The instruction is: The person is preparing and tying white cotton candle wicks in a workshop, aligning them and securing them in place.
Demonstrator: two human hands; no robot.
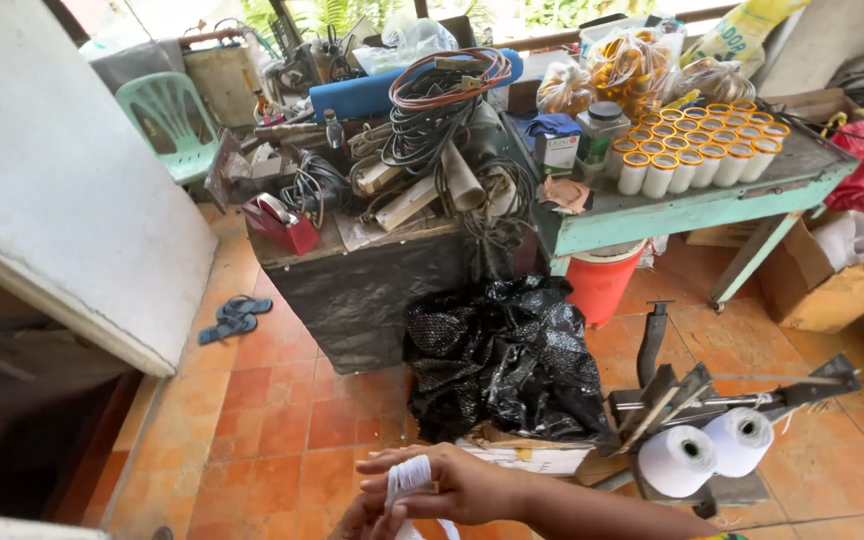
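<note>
Bright, soft daylight from the far open side, overexposed there; sharp focus, wide-angle bending at edges.

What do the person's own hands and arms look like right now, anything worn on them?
Both hands are bare, no gloves. The right hand leads into a bare forearm with no sleeve in view; a sliver of coloured band shows near the frame's bottom edge. The left hand is mostly cut off, so nothing worn can be seen.

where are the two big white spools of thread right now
In the head view, the two white thread spools sit low on the right, mounted side by side on a dark metal winding stand on the tiled floor, right of the black plastic bag.
</note>
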